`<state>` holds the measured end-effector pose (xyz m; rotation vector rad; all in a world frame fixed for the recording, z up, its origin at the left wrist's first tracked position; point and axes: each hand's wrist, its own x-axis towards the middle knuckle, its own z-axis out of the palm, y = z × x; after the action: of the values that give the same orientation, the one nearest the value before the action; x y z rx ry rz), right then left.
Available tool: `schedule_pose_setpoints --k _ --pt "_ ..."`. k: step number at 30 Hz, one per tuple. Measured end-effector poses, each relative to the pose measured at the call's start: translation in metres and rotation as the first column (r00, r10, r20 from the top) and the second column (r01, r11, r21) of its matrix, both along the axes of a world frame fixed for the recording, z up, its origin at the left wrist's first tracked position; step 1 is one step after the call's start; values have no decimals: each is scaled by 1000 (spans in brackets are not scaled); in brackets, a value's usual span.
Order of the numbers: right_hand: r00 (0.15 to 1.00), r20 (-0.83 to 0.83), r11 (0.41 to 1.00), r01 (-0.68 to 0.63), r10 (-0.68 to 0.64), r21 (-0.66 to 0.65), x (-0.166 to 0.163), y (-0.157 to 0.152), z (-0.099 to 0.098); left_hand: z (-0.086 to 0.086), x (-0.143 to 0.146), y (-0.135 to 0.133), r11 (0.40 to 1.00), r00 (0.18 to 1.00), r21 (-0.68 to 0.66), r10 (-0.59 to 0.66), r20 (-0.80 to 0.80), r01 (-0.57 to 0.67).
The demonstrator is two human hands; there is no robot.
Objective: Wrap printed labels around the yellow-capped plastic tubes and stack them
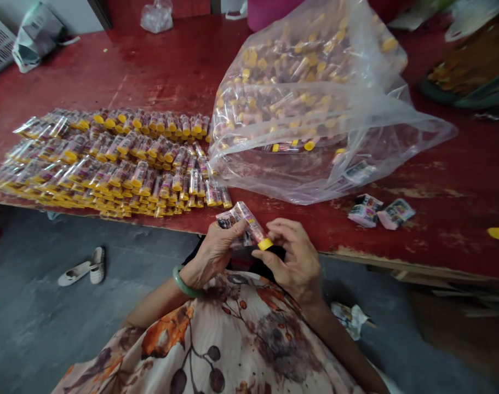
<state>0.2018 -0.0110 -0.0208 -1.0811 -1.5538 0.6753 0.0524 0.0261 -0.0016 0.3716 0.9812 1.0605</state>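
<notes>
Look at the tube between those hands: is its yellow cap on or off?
On: the yellow cap sits at the near end of the tube, with no visible gap. How tightly, I cannot tell.

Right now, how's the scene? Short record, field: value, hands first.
left hand: holds one capped tube plus printed wrapping
right hand: at the tube's yellow cap, contact unclear
table: red, worn
table, left: stacked tubes, rows
table, centre: clear bag, more tubes inside
near bag: small printed packets
floor: light shoes
</notes>
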Motion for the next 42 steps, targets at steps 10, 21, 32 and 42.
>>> schedule_pose_setpoints --k 10,21,32,42 --pt "921 -386 917 -200 56 -345 -11 23 1 0 -4 -3 990 990 30 -138 -4 138" --pt "978 -205 930 -95 21 -354 -15 23 -10 -7 -10 -5 979 977 32 -197 -79 200" --pt "995 -61 986 70 -80 -153 3 55 6 38 -87 63 918 231 332 282 -931 218" --pt "640 718 938 341 -274 54 47 203 -13 41 -90 65 813 464 566 557 -688 -138"
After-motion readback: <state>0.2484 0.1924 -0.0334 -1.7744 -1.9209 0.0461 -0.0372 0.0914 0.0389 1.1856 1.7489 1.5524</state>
